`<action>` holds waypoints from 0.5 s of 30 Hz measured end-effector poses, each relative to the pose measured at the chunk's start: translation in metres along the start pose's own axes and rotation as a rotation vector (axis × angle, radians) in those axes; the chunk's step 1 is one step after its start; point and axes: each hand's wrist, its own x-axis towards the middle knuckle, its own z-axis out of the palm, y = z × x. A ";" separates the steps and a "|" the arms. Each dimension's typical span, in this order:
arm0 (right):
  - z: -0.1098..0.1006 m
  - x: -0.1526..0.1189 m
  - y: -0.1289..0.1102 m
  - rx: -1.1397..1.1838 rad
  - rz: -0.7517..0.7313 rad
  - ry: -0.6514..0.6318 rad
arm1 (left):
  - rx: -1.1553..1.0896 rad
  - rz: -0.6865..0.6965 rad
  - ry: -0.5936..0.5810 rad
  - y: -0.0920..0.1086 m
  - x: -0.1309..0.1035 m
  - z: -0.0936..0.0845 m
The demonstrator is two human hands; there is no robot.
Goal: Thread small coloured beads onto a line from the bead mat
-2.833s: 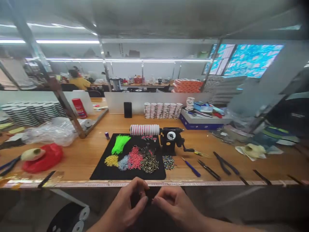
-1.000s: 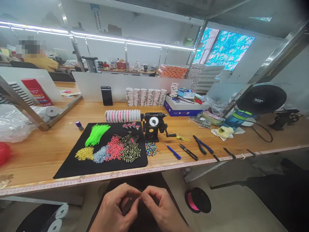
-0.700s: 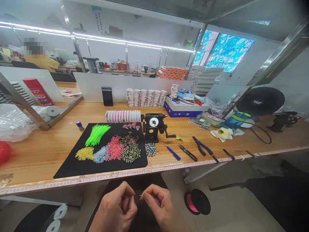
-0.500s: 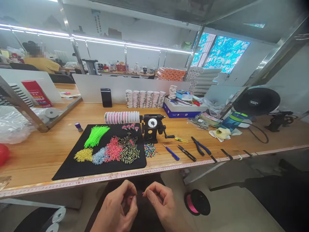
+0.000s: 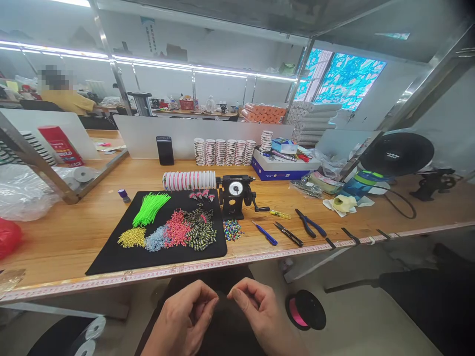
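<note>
Below the table (image 5: 63,237) edge, over the lap: left hand (image 5: 185,319) and right hand (image 5: 258,311) close together, fingers pinched narrow, tips nearly meeting. Whatever sits between them is too small to make out. Just ahead of the fingers, on the table: black mat (image 5: 111,254) with green ties (image 5: 150,207) and bead piles (image 5: 178,232). Beyond those, a black winder (image 5: 235,195). Right of the right hand, on the floor: pink spool (image 5: 304,310).

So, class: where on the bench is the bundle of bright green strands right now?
In the head view, the green strands lie on the back left part of the black mat, behind the yellow bead pile and left of the black hand-crank winder.
</note>
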 end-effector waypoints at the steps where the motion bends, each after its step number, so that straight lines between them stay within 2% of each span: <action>1: -0.001 0.000 0.001 0.007 0.003 0.006 | -0.012 -0.004 -0.024 -0.002 0.000 -0.002; 4: -0.005 0.003 0.006 -0.002 0.004 0.040 | -0.101 -0.081 -0.065 -0.008 -0.002 -0.010; 6: -0.005 0.004 0.011 -0.042 -0.001 0.050 | -0.277 -0.188 -0.048 -0.012 -0.005 -0.014; 8: -0.003 0.005 0.017 -0.108 -0.018 0.023 | -0.614 -0.358 -0.038 -0.016 -0.008 -0.020; 10: -0.001 0.006 0.025 -0.192 -0.051 -0.007 | -1.056 -0.558 0.042 -0.021 -0.011 -0.033; 11: 0.000 0.006 0.029 -0.233 -0.074 -0.016 | -1.258 -0.650 0.133 -0.025 -0.012 -0.043; 13: -0.002 0.006 0.038 -0.304 -0.109 -0.029 | -1.501 -0.751 0.450 -0.035 -0.015 -0.070; 15: -0.009 0.006 0.043 -0.344 -0.114 -0.064 | -1.468 -0.756 0.821 -0.051 -0.021 -0.104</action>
